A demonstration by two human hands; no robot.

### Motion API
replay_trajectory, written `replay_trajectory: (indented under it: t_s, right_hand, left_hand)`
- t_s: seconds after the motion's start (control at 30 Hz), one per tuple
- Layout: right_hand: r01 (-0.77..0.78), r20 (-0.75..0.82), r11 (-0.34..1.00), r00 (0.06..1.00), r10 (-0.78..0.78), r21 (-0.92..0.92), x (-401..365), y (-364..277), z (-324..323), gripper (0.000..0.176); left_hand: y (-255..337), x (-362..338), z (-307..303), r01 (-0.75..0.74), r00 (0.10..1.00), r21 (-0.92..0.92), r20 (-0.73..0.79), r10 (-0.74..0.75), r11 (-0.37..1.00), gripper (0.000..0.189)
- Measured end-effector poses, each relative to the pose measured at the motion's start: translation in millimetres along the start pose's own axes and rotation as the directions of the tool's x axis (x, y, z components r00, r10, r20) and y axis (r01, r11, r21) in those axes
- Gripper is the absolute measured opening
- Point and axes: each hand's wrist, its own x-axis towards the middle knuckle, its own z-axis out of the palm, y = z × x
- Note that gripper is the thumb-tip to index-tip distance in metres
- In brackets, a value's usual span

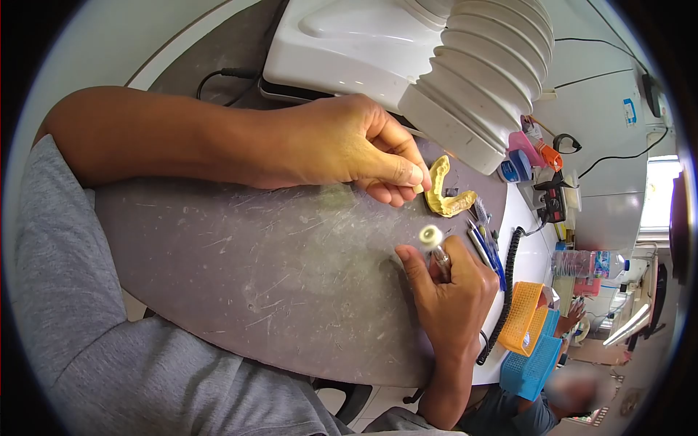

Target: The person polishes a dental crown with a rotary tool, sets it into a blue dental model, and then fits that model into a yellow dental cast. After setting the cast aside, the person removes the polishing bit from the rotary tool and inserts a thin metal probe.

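Note:
My left hand (382, 149) reaches in from the upper left, thumb and fingers pinched on a small yellowish piece (418, 189) that shows only in part. Close to those fingertips, a yellow horseshoe-shaped dental model (438, 198) lies on the grey work surface (291, 269). In the lower part of the view, my right hand (459, 294) is wrapped round a metal rotary handpiece (440, 259). Its tip carries a round white polishing wheel (430, 235) with a dark centre, slightly blurred and apart from the small piece.
A white ribbed suction hose (488, 73) hangs over the model, beside a white machine housing (349, 47). Pens and slim tools (486, 247) lie by a black coiled cable (509, 298). Farther off are an orange basket (520, 320), a blue basket (534, 363), a bottle (589, 264) and another person.

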Motion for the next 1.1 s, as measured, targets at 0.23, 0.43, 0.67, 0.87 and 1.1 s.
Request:
replay_trajectory:
  t_s: [0.23, 0.43, 0.67, 0.87, 1.1]
  right_hand:
    - [0.001, -0.005, 1.0, 1.0, -0.001, 0.003, 0, 1, 1, 0.047]
    - [-0.06, -0.027, 0.997, 0.998, 0.061, 0.048, 5, -1, -2, 0.052]
    - [-0.082, -0.053, 0.993, 0.995, 0.086, 0.089, 6, -2, -1, 0.053]
    - [-0.08, -0.047, 0.993, 0.995, 0.084, 0.084, 6, -1, 1, 0.054]
    - [-0.033, -0.033, 0.999, 0.999, 0.034, 0.018, 6, -3, 3, 0.054]
  left_hand:
    - [1, 0, 1, -0.021, 1.0, 0.057, 0.023, 0.02, 0.998, 0.031]
    - [-2, -4, 6, -0.014, 0.997, -0.002, 0.081, 0.014, 1.0, 0.029]
    - [-4, -5, 9, -0.018, 0.993, 0.007, 0.117, 0.017, 1.0, 0.026]
    - [-7, -3, 10, -0.045, 0.992, -0.006, 0.116, 0.045, 0.999, 0.022]
    - [-4, -4, 10, -0.033, 0.992, -0.075, 0.12, 0.042, 0.997, 0.02]
